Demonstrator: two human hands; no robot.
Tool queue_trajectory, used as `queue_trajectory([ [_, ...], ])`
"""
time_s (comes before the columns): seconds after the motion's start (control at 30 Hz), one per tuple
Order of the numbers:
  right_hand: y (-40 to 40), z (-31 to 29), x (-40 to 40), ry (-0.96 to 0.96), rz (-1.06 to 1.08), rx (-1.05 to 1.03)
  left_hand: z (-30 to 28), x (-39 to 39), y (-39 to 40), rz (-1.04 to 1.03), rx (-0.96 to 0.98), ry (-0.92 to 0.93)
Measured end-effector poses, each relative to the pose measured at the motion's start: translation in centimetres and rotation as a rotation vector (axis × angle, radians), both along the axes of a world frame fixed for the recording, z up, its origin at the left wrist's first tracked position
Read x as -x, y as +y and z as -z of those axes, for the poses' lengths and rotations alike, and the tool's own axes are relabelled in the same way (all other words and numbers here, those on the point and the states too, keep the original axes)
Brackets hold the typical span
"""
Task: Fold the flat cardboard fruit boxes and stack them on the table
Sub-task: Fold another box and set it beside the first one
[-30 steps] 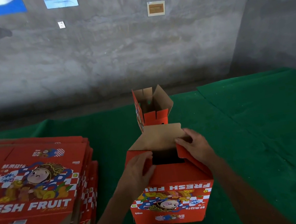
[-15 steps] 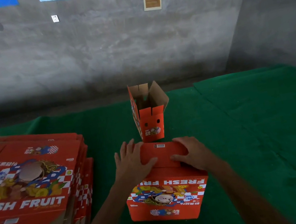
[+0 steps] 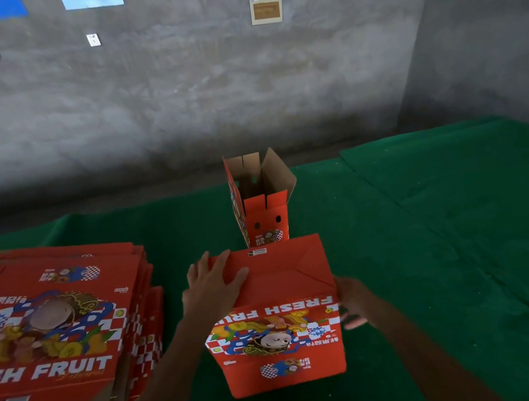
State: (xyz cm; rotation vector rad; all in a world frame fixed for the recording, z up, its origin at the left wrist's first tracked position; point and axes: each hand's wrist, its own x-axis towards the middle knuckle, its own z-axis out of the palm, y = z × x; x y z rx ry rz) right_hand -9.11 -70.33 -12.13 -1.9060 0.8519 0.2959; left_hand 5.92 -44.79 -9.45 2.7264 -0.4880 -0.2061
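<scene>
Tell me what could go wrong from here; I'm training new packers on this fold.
1. Only the left hand presses flat on the closed flaps of the red cardboard fruit box; the right hand is blurred beside its wall, so the flaps may spring open.
2. The open-topped red box stands close behind, so a forward shove could topple it.
3. The pile of flat red cardboard boxes looks unevenly stacked and could slide.

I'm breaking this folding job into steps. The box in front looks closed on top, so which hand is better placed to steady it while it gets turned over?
Probably the left hand: it lies flat, fingers spread, on the near box. The right hand is blurred, at the box's right side.
</scene>
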Motion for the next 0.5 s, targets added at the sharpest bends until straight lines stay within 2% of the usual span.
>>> queue_trajectory([
  [0.07,0.5,0.5,0.6,0.128,-0.027,-0.036,0.1,-0.7,0.9,0.010,0.009,0.027],
  [0.17,0.4,0.0,0.7,0.219,-0.028,-0.064,0.2,-1.3,2.0,0.002,0.024,0.052],
  [0.33,0.2,-1.4,0.3,0.064,0.004,-0.180,0.0,-2.0,3.6,0.007,0.060,0.100],
  [0.5,0.0,-1.9,1.1,-0.038,-0.006,-0.495,-0.1,-1.8,5.7,0.009,0.126,0.115],
])
